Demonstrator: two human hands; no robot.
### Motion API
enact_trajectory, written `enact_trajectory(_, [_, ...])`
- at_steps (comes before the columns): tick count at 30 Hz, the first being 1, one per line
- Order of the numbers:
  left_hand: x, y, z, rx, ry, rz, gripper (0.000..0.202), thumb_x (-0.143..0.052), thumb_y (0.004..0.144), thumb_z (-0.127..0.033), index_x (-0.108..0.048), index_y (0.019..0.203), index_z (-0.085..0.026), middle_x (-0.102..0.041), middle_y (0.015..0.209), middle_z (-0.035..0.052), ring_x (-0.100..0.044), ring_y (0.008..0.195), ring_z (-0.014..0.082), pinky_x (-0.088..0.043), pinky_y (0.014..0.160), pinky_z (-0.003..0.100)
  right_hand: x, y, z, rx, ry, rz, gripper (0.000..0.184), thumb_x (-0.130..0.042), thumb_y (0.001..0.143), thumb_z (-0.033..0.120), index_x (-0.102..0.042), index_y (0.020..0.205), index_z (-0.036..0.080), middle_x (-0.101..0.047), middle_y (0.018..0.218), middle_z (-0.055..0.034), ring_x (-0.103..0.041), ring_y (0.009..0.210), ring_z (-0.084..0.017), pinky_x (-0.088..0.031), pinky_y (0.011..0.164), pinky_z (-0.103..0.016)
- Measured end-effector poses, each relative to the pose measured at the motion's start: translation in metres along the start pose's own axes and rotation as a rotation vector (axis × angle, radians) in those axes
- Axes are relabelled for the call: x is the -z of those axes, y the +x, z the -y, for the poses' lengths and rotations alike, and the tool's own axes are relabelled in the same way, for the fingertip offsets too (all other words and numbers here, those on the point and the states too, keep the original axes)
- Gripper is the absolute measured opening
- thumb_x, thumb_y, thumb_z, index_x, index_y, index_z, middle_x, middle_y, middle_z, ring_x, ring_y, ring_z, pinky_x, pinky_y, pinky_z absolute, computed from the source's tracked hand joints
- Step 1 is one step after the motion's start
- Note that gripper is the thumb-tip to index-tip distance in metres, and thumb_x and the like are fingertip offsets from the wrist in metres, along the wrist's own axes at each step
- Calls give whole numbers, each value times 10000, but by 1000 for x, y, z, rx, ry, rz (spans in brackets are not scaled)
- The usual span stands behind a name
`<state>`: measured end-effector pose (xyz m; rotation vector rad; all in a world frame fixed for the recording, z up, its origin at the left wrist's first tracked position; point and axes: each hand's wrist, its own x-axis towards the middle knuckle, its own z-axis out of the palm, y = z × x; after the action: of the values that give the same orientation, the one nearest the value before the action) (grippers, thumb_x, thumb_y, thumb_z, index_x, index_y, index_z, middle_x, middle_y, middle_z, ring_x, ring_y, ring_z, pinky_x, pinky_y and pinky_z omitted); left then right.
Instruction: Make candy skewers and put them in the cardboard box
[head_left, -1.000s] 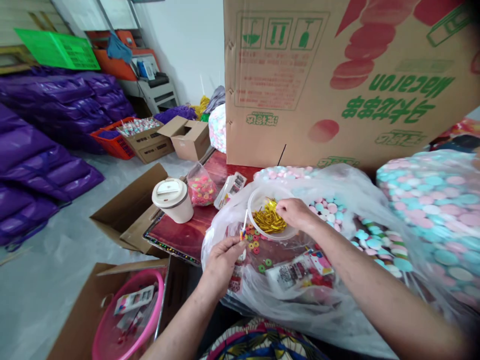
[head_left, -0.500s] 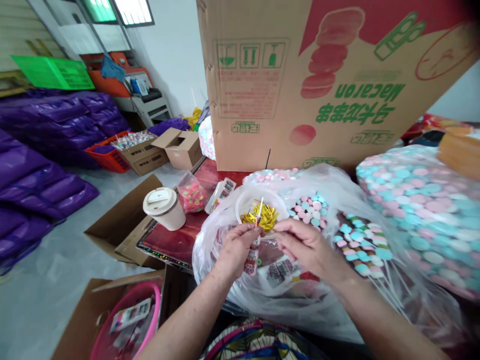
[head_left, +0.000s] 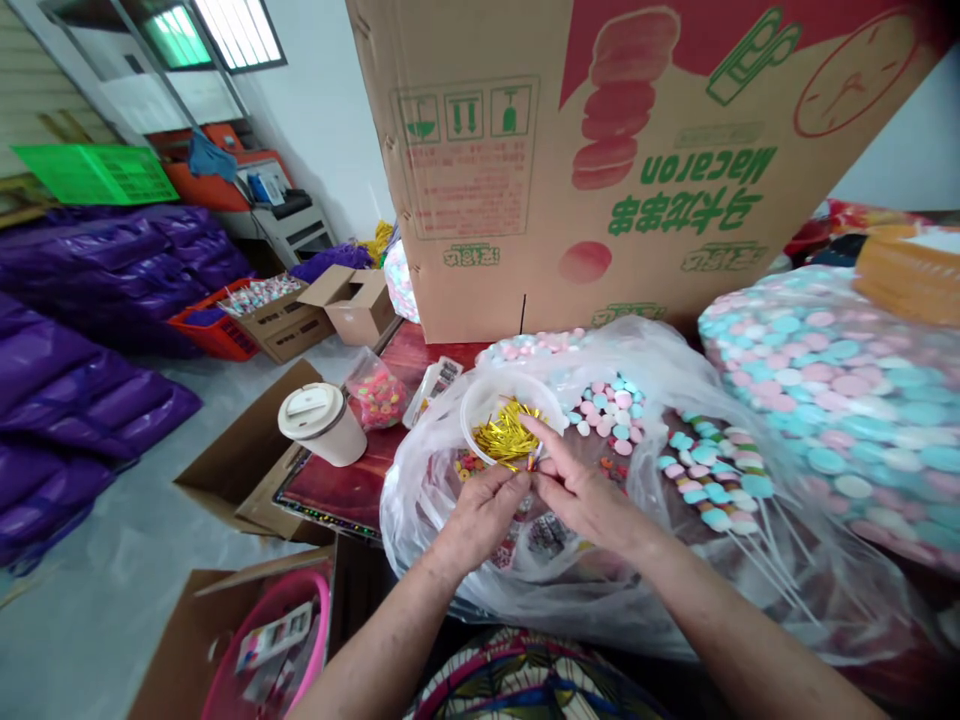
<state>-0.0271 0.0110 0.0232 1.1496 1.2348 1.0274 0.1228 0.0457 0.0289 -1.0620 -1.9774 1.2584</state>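
My left hand (head_left: 484, 515) and my right hand (head_left: 577, 490) meet fingertip to fingertip in front of a white plastic bowl (head_left: 466, 415) of gold twist ties (head_left: 514, 425). My left fingers pinch the gathered neck of a small printed plastic bag, mostly hidden behind the hands. A gold tie end shows beside the fingertips. My right thumb and fingers close on the tie at the neck, with the index finger raised. Clear plastic sheeting (head_left: 420, 490) lies under the hands. Pink, blue and white candies (head_left: 611, 405) and skewered candies (head_left: 712, 475) lie to the right.
A tall cardboard box (head_left: 540, 250) stands behind the bowl. On the red table (head_left: 334, 495) are a lidded cup (head_left: 322, 425) and a bag of small bright pieces (head_left: 379, 390). A large candy bag (head_left: 840, 390) sits right. A pink basin (head_left: 319, 630) rests in a carton, lower left.
My right hand has moved left to meet the left at the bag's neck, its index finger now raised. The white stick and hanging printed bag are now mostly hidden. The view has shifted slightly.
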Motion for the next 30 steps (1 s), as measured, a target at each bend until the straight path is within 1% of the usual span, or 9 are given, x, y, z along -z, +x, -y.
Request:
enact_trajectory(5, [-2, -1, 14, 69, -288, -110, 365, -667, 743, -481, -584, 598, -157, -471, 529, -40, -388, 519, 83, -333, 527, 220, -12, -6, 0, -25, 12, -216, 495, -463, 864, 248, -417, 1348, 153, -480, 584, 55, -457, 550, -123, -423, 563, -247])
enact_trajectory(9, [4, -3, 11, 240, -504, 85, 365, -850, 544, -410, -630, 597, -123, -558, 544, -15, -481, 518, 81, -401, 553, 224, 6, -11, 7, 112, -70, 46, 228, -505, 884, 310, -674, 965, 179, -584, 649, 6, -569, 691, -151, -485, 686, -283])
enact_trajectory(12, [5, -5, 3, 405, -637, 311, 448, -899, 448, -368, -661, 723, -108, -624, 599, 23, -561, 524, 113, -446, 524, 238, 22, -11, 12, 276, -18, 257, 195, -516, 896, 301, -680, 904, 196, -647, 712, -1, -615, 733, -143, -498, 722, -279])
enact_trajectory(14, [2, -5, 0, 424, -701, 329, 483, -900, 461, -339, -637, 810, -133, -628, 622, 8, -576, 520, 116, -453, 497, 231, 22, -12, 10, 213, 52, 286, 211, -504, 909, 326, -647, 828, 194, -648, 691, 10, -606, 651, -123, -485, 621, -240])
enact_trajectory(18, [-13, -4, 4, 325, -757, -2, 502, -882, 511, -274, -551, 877, -181, -620, 689, -41, -578, 538, 86, -458, 528, 208, 1, -18, -5, 95, -106, -58, 294, -471, 917, 315, -476, 649, 195, -556, 588, 28, -496, 536, -98, -381, 516, -211])
enact_trajectory(23, [-38, -7, 10, 66, -497, -271, 558, -859, 546, -363, -503, 947, -209, -643, 755, -37, -610, 681, 117, -475, 649, 228, -3, -34, -5, 275, -748, -417, 252, -357, 895, 159, -501, 691, 193, -531, 605, -26, -453, 544, -145, -300, 533, -280])
enact_trajectory(26, [-40, -9, -5, 161, -370, -112, 650, -742, 641, -581, -526, 1131, -213, -680, 953, 44, -640, 825, 180, -487, 693, 268, 14, -47, 5, 397, -996, -539, 257, -394, 876, 152, -486, 641, 203, -502, 568, -28, -432, 536, -153, -274, 531, -300])
enact_trajectory(28, [-31, -7, -22, 285, -435, 133, 739, -504, 712, -773, -557, 1180, -204, -691, 978, 89, -652, 855, 225, -499, 683, 310, 22, -56, 8, 509, -1017, -454, 254, -398, 863, 136, -478, 632, 207, -510, 567, -23, -433, 530, -150, -274, 524, -305])
enact_trajectory(30, [-17, -5, -37, 263, -538, 248, 856, -288, 703, -872, -607, 1149, -214, -708, 854, 91, -662, 818, 254, -510, 696, 373, 27, -64, 5, 480, -901, -385, 250, -379, 860, 134, -459, 635, 211, -501, 547, -6, -422, 497, -139, -265, 495, -298])
